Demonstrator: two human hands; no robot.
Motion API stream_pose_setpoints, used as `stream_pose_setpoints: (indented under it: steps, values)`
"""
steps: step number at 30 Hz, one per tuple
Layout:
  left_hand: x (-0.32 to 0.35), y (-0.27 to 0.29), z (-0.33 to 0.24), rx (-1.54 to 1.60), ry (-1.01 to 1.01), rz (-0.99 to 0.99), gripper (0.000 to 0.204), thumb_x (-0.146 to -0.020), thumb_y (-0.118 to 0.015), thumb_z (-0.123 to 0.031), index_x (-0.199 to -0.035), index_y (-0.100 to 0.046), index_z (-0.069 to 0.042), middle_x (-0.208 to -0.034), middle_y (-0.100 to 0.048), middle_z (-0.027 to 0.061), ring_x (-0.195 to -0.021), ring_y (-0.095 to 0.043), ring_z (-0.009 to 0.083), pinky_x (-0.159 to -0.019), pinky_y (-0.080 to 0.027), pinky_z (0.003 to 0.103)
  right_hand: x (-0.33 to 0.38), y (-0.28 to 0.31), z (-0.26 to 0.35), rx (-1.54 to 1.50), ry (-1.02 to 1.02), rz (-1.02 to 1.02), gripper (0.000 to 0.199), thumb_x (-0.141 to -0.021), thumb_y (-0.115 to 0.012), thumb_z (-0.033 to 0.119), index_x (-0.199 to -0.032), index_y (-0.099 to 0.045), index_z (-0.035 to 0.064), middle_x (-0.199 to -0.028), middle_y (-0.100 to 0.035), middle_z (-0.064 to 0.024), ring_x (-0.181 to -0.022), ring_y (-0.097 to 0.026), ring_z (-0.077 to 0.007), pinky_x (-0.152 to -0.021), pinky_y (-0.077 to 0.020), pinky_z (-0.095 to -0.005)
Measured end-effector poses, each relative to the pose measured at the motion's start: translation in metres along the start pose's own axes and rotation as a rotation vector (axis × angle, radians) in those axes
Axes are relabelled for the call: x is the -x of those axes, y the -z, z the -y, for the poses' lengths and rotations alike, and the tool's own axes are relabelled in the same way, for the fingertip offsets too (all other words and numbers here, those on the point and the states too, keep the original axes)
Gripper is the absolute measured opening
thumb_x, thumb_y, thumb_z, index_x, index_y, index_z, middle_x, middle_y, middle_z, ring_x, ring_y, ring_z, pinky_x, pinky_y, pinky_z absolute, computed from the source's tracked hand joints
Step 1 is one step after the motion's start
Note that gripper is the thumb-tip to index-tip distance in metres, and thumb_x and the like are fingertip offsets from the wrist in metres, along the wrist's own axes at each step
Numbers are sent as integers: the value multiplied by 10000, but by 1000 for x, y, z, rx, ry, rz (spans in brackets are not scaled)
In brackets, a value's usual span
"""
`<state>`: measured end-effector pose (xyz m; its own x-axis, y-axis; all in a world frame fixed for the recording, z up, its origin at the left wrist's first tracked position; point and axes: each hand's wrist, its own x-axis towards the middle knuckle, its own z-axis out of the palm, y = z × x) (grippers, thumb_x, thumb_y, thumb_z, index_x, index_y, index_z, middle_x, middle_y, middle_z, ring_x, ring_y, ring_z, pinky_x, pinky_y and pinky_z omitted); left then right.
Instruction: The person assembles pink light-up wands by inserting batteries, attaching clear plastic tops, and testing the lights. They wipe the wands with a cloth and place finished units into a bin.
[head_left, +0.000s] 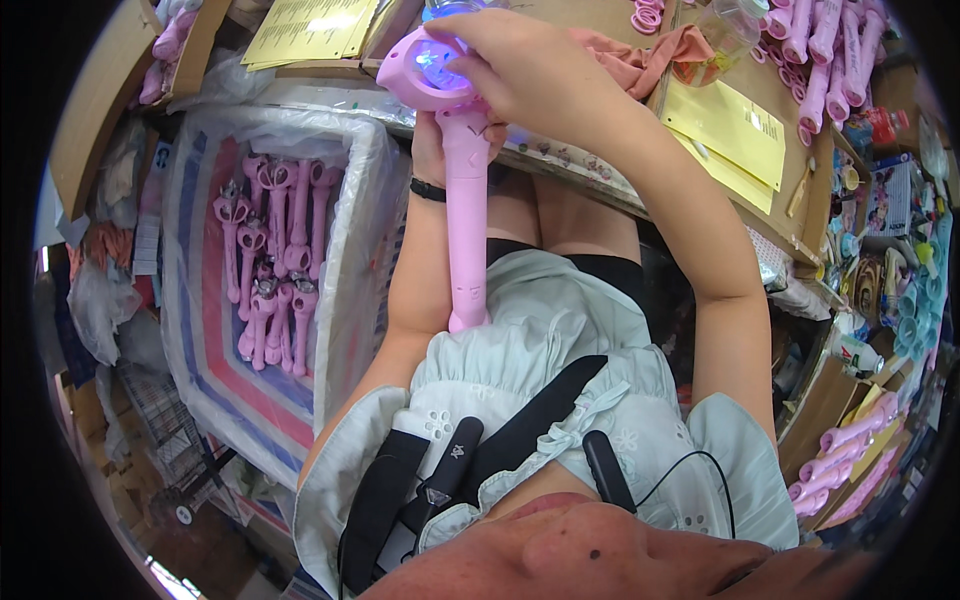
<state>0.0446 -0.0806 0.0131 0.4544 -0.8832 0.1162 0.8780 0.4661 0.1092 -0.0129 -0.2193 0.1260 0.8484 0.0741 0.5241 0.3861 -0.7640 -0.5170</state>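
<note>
Bin at left: a large woven plastic sack (205, 330), striped blue and pink, holds a heap of pink wand toys (268, 255) lying lengthwise.
Left hand: the left hand (440, 145) wraps the upper shaft of the pink toy wand (465, 200), fingers closed around it; a dark band circles the wrist.
Wand: upright above the lap, at the workbench edge, its round head glowing blue.
Right hand: the right hand (520, 70) covers the head, fingers curled down onto it.
Workbench: the cardboard-topped table (600, 160) carries yellow sheets (725, 135) and more pink handles (825, 50) at far right.
</note>
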Motion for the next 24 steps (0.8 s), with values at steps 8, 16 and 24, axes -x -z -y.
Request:
stream_pose_setpoints:
  steps: [8,16,24]
  values:
    - [3,-15,10,-174,-129,-355,693,-882,-313,-688,-1340,-389,-173,-1164,-577,135,-918,-617,268,-563,-518,376,14,11,10,135,84,-114,478,-687,-733,185,-1134,-601,76,-1015,-607,-92,-919,-597,-281,-770,-506,-382]
    - [5,-27,13,-70,-100,-93,678,-866,-351,-689,-1303,-427,-176,-1141,-584,90,-859,-616,231,-557,-493,331,-6,23,3,157,418,-69,521,-659,-764,266,-1141,-595,163,-1070,-587,-41,-982,-574,-256,-897,-449,-355]
    - [5,-24,9,-156,-10,-152,892,-755,-313,-823,-1307,-427,-131,-1150,-580,154,-738,-590,202,-522,-502,282,-23,32,-3,390,612,-156,460,-775,-692,324,-1179,-587,133,-1137,-570,-76,-1076,-547,-249,-921,-446,-344]
